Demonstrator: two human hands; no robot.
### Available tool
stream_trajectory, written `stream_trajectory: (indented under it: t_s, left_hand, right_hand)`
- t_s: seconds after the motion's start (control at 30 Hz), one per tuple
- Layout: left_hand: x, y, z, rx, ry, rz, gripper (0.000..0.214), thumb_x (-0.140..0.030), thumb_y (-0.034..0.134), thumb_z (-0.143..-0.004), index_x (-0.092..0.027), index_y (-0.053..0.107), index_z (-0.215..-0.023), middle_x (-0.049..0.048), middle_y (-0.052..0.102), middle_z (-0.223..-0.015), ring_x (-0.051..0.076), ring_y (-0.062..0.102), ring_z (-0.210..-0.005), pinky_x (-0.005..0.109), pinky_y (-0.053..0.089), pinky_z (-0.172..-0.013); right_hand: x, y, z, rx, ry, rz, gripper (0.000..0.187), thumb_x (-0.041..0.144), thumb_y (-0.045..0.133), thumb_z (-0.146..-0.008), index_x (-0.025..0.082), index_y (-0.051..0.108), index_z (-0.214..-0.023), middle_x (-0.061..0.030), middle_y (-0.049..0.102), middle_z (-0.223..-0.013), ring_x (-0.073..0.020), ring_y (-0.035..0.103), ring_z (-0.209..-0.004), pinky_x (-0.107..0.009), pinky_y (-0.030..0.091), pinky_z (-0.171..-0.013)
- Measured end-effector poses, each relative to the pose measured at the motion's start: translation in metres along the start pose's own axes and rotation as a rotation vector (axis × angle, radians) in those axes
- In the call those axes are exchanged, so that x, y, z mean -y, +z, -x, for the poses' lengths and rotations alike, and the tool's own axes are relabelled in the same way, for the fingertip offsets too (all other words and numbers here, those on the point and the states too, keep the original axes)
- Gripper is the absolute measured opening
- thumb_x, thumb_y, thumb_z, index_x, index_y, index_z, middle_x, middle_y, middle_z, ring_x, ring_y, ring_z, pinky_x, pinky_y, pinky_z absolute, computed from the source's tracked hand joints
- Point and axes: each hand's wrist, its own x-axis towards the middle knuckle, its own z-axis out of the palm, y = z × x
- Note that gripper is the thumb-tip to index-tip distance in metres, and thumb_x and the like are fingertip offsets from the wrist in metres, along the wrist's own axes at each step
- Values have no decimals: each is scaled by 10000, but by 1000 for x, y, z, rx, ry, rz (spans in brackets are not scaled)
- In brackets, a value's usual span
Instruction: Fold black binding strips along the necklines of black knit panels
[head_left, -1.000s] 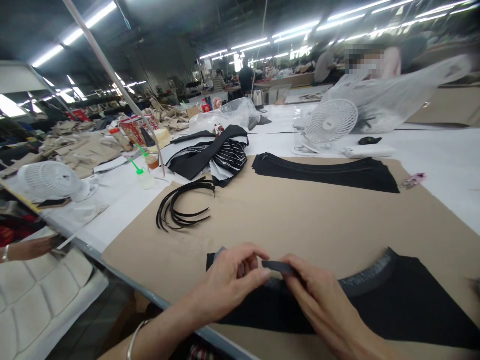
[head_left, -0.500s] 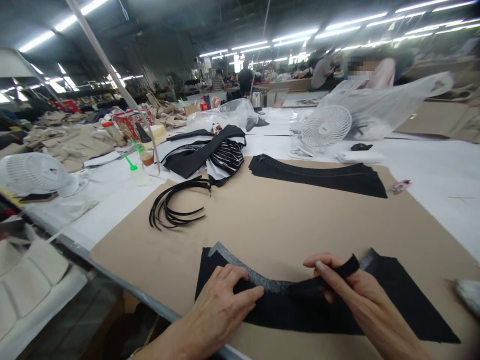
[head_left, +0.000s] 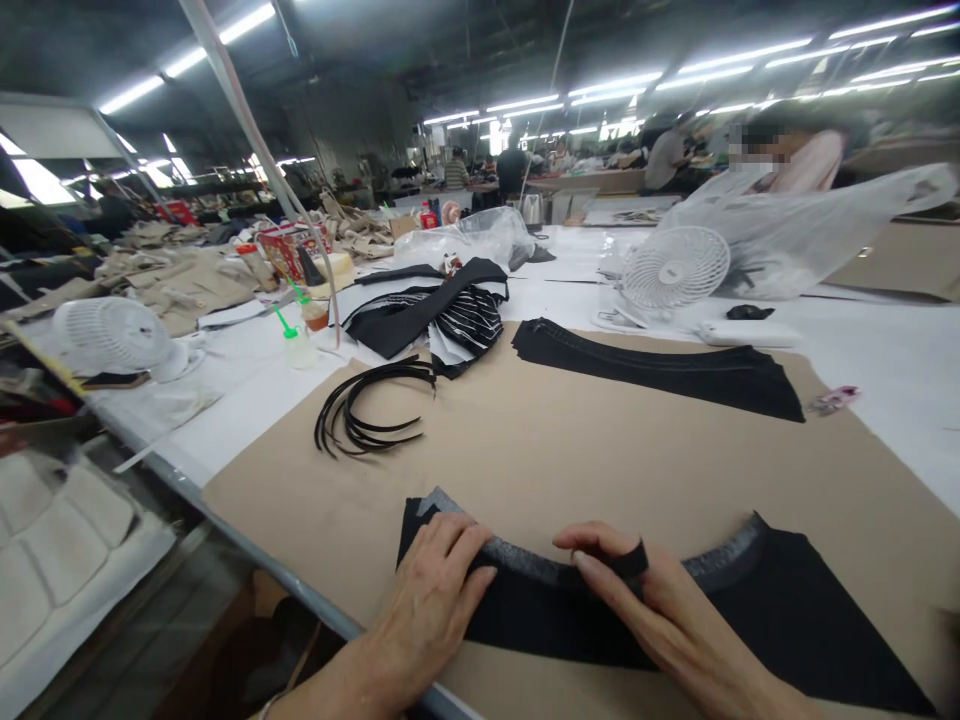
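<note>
On the far left, a white fan (head_left: 112, 335) stands on the tabletop (head_left: 247, 400); next, curved black strips (head_left: 367, 412) lie on brown paper (head_left: 495, 440). Here's the left hand (head_left: 439, 585), fingers open, resting on black cloth (head_left: 562, 615) at the front. And the right hand (head_left: 660, 600), fingers pinching a dark band (head_left: 632, 560) just above that cloth's middle!

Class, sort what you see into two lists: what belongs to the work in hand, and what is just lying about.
In the work:
black piece with grey curved edge, left hand resting on it
black strip, held in the right hand
brown sheet underneath
curved black strips, probably, though untouched

Lying about, it seems:
two white fans
clear plastic bags
</note>
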Motion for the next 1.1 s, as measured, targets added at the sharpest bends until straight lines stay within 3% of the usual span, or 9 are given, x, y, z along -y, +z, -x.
stream_trajectory:
  t_s: [0.13,0.27,0.43,0.53,0.63,0.73,0.83,0.93,1.1]
  left_hand:
    - [11,0,6,-43,-4,-139,294,-166,506,-896,-245,507,-1178,61,559,-1165,250,499,-1070,447,428,-933]
    - [18,-1,5,-132,9,-184,222,-106,476,-878,-218,557,-1052,72,569,-1129,251,504,-1065,443,417,-912]
    - [8,-7,-5,-279,-72,-128,273,-64,388,-878,-219,611,-912,71,569,-1064,247,517,-1040,435,386,-883]
    - [-14,-11,-11,-154,-130,183,201,-129,506,-853,-231,598,-1000,33,601,-992,196,549,-949,341,419,-859]
    - [-36,-9,-16,-2,-217,456,317,-216,640,-783,-236,561,-1089,-5,633,-942,162,564,-842,258,438,-757]
    - [-48,-5,-22,-23,-265,538,311,-215,623,-783,-228,579,-1091,-14,656,-924,151,577,-816,238,426,-738]
    - [-48,-2,-25,-60,-264,585,193,-194,554,-815,-226,646,-982,-15,680,-898,140,597,-798,219,424,-714]
    - [-41,2,-26,-68,-369,576,172,-293,537,-839,-189,668,-797,0,653,-717,136,580,-663,218,418,-612]
    - [-27,12,-27,-66,-564,691,248,-392,584,-775,-154,626,-831,-15,581,-522,104,517,-452,189,374,-450]
  right_hand:
    - [-2,-3,0,23,27,-16,327,459,461,-952,216,642,-1074,-55,676,-1044,-207,621,-1004,-287,488,-885]
    - [1,2,-6,141,-1,-13,301,438,444,-970,219,628,-1064,-48,658,-1060,-188,604,-1009,-289,448,-931]
    - [2,8,-16,173,-26,1,305,427,416,-982,215,618,-1065,-50,656,-1050,-189,602,-983,-302,447,-914]
    - [3,10,-20,198,-46,-12,302,420,424,-983,218,614,-1102,-46,648,-1078,-183,592,-1002,-300,437,-930]
    - [4,11,-21,236,-55,28,294,394,452,-977,235,576,-1191,-40,630,-1109,-179,574,-1009,-309,429,-928]
    - [1,12,-17,241,-68,131,329,346,502,-957,271,506,-1277,-27,615,-1101,-188,546,-994,-348,415,-921]
    - [-8,11,-11,218,-106,153,252,298,428,-989,279,504,-1228,-17,594,-1082,-181,517,-974,-359,400,-908]
    - [-17,8,-6,151,-91,158,174,242,373,-1001,238,530,-1076,-24,577,-1009,-178,506,-936,-347,396,-861]
    - [-24,8,0,225,-184,328,221,100,368,-968,217,546,-1028,-29,570,-966,-181,507,-876,-369,364,-831]
